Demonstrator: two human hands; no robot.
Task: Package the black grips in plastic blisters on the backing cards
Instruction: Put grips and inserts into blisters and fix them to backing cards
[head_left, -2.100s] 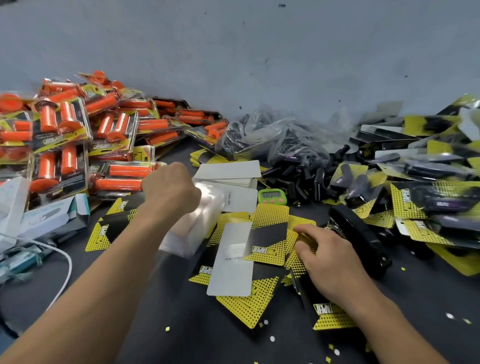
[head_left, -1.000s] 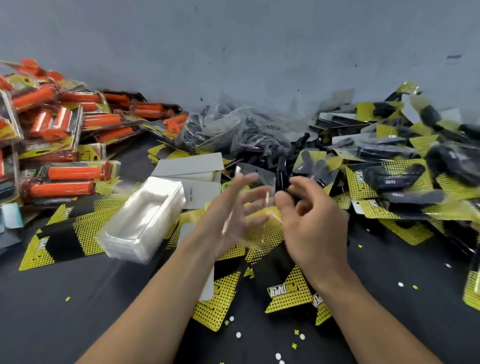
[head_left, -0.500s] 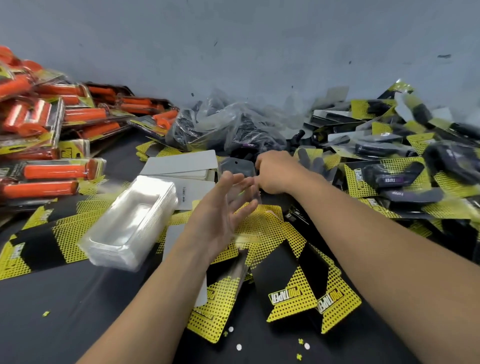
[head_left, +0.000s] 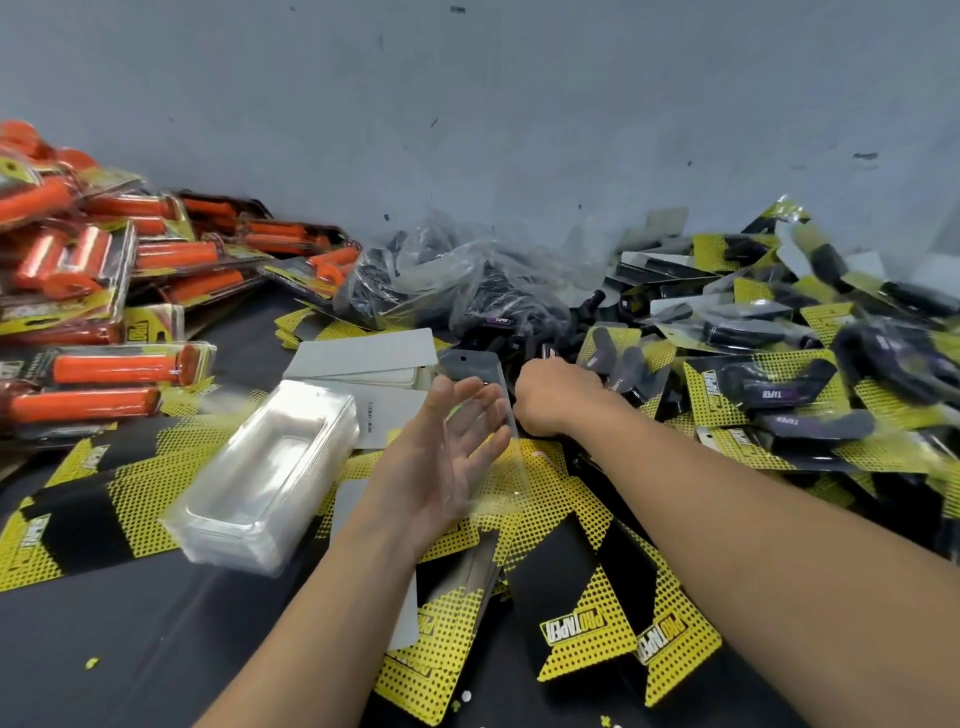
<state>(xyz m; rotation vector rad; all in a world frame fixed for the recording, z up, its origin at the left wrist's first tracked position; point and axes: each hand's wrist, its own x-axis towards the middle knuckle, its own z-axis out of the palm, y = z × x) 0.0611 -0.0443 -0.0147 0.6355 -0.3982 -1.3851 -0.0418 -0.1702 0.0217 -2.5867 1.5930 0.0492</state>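
My left hand (head_left: 447, 452) hovers palm-up over the yellow-and-black backing cards (head_left: 576, 623), fingers straight, with a clear plastic blister (head_left: 483, 379) resting against them. My right hand (head_left: 550, 395) reaches past it into the loose black grips (head_left: 589, 304). Its fingers curl down round one grip, which the hand mostly hides. A stack of empty clear blisters (head_left: 265, 467) lies just left of my left hand.
Packaged orange grips (head_left: 104, 364) are piled at the left. Finished black-grip packs (head_left: 769, 389) heap up on the right. A clear bag of black grips (head_left: 467, 291) sits against the grey wall, with white card backs (head_left: 363, 353) in front of it.
My left hand left the blister stack and took a single blister. My right hand came off the cards, met the left hand, then stretched forward into the black grips.
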